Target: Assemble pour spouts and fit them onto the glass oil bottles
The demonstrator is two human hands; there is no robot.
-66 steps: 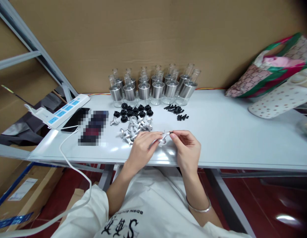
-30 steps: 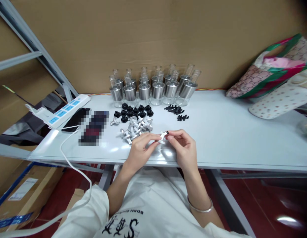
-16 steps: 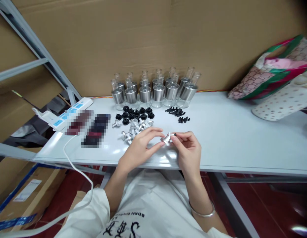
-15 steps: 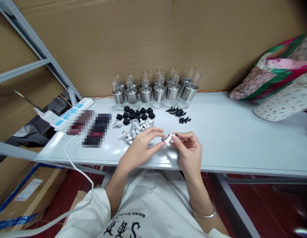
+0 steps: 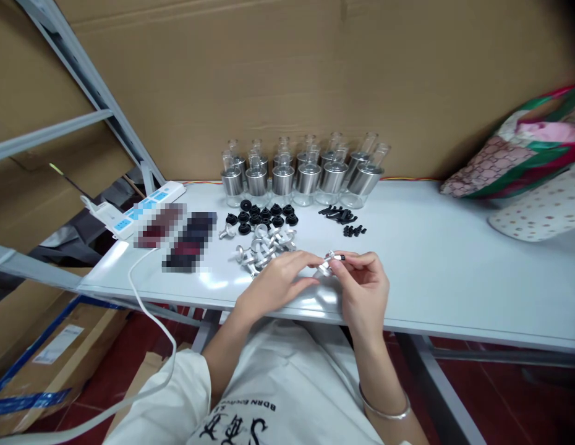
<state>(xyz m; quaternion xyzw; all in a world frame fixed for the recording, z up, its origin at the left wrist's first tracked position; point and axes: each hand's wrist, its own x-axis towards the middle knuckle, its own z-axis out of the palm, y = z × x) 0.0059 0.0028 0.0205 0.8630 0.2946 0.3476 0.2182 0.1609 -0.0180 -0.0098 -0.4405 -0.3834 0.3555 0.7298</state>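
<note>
Silver fitting (image 5: 324, 268): near the front edge of the white tabletop (image 5: 454, 266), around its middle; flared disc toward the left, black tip (image 5: 342, 258) at the right end.
Metal frame (image 5: 90, 120): grey, slanting up at the far left.
Brown carton (image 5: 78, 358): lower than the table, edged with blue tape.
Power strip (image 5: 164, 196): angled across the table's left end, white with blue sockets.
White cable (image 5: 140, 301): looping over the front edge, down to the lower left.
Pixelated rectangles (image 5: 190, 242): side by side just right of the strip, unreadable.
Black stoppers (image 5: 244, 228): round, stepped, clustered mid-table.
Loose silver pieces (image 5: 262, 232): heaped just in front of the stoppers.
Left hand (image 5: 282, 278): thumb and forefinger parted, fingertips at the fitting's left side; touching or just beside, cannot tell.
Glass bottles (image 5: 282, 180): metal-sleeved, standing in two rows at the back.
Black levers (image 5: 338, 214): piled right of the stoppers, with short black pegs (image 5: 355, 232) just in front.
Right hand (image 5: 366, 287): pinching the fitting's right end between thumb and forefinger, other fingers curled; bangle (image 5: 389, 415) around the forearm.
Patterned bag (image 5: 523, 154): pink and green, leaning at far right, behind a dotted white container (image 5: 538, 213).
</note>
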